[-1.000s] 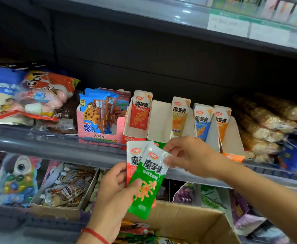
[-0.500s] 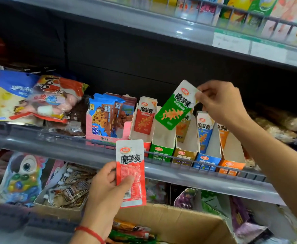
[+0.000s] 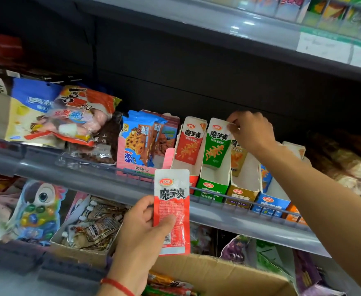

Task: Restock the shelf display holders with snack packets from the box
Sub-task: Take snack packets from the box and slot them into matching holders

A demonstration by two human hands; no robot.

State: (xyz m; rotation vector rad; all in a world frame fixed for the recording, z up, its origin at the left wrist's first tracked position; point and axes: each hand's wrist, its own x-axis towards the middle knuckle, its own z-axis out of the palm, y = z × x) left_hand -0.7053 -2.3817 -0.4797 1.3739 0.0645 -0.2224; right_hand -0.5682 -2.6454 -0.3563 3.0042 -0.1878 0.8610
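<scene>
Now two hands restock snack packets on a store shelf.
Low and left of centre, the left hand [image 3: 141, 229] grips a red packet [image 3: 172, 210] upright above the cardboard box [image 3: 228, 272]. Further right, the right hand [image 3: 251, 130] pinches the top corner of a green packet [image 3: 217, 144] standing in the green holder [image 3: 212, 186] at the shelf's front edge [image 3: 239, 218].

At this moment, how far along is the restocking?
Done: nothing fully. In hand: right hand seats a green packet in the green holder; left hand holds a red packet. Left: that packet, and more in the box.
</scene>
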